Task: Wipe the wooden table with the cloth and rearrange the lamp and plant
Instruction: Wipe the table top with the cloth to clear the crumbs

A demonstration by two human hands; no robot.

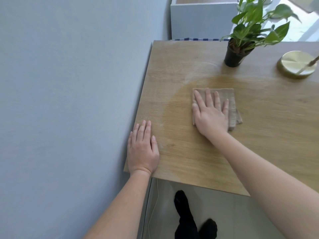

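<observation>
- The right hand (209, 114) lies flat on a folded beige cloth (230, 100), fingers straight and spread, pressing it onto the wooden desk (189, 161). It does not clench the cloth.
- The cloth sits near the middle of the visible desk top, in front of the plant and well apart from the left edge.
- The left hand (142, 149) rests palm down on the desk's near left corner, fingers straight and together, holding nothing.
- A black pot (232, 59) stands upright near the far edge. It holds dark soil and a leafy green plant (255, 19) that spreads well above the rim.
- A lamp (293, 64) with a round brass base stands to the right of the pot, not touching it. Its stem runs out of view at the right edge.
- Pale, dusty streaks curve across the desk to the left of the cloth and beyond it.
- A white cabinet (203, 19) stands behind the desk, and a grey wall (69, 100) runs along the left side.
- Feet in black socks (183, 209) and a thin cord (153, 209) show on the floor below.
</observation>
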